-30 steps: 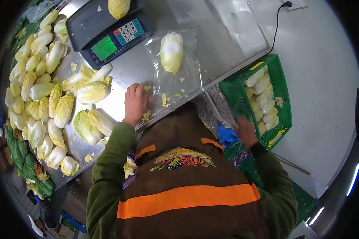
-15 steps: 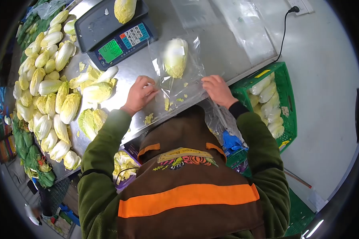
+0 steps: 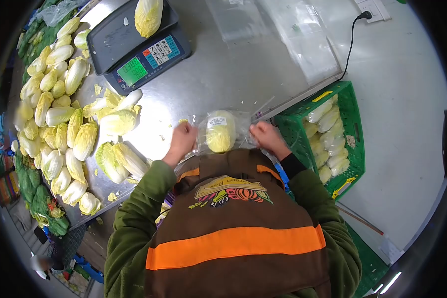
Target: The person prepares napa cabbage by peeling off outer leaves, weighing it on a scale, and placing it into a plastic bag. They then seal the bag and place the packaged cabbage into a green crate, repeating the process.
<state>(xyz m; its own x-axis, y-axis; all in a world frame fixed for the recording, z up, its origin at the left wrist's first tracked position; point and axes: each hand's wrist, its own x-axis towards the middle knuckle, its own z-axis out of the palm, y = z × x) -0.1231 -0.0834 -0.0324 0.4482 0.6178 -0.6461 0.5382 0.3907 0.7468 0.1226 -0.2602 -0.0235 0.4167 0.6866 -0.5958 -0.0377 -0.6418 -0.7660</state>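
Note:
A cabbage in a clear plastic bag [image 3: 220, 133] hangs at the table's near edge, close against the brown apron, with a white label on it. My left hand [image 3: 183, 141] is closed on the bag's left side. On the right side, my right hand [image 3: 267, 137] pinches the same bag. The cabbage itself lies between the two hands, touched by neither. Left of my left hand, loose cabbages [image 3: 118, 122] and leaf scraps rest on the metal table [image 3: 203, 74].
A scale [image 3: 143, 60] with a lit green display bears one cabbage [image 3: 148, 18]. Many cabbages [image 3: 59, 115] are heaped at the left. A green crate [image 3: 356, 136] of bagged cabbages stands at the right. Flat clear bags [image 3: 303, 39] lie at the table's far right.
The bagged cabbage has come from the tabletop toward the apron, and its label now shows. Both hands have moved down slightly, still at the bag's sides. The camera view has shifted.

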